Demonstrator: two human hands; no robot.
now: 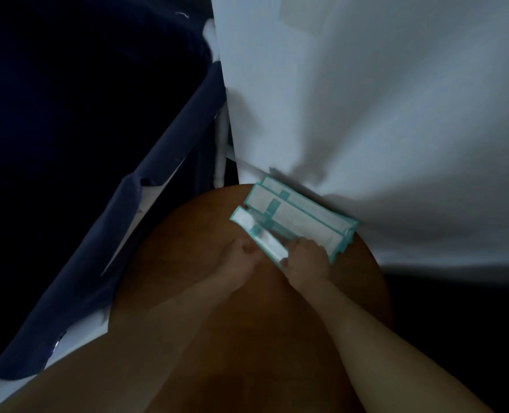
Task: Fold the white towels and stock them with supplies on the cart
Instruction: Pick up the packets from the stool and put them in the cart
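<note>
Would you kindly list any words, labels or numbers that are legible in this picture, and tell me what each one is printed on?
No text here can be read.
Teal-edged packets on the round table: grey blocks of small print, too blurred to read.
Front packet, held by the right hand: a teal mark, no legible words.
White cloth: a pale rectangular patch near the top, nothing legible.

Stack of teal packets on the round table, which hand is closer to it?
Right. The right hand touches the stack at its near edge. The left hand is apart from it, to the left, beyond the loose packet.
</note>
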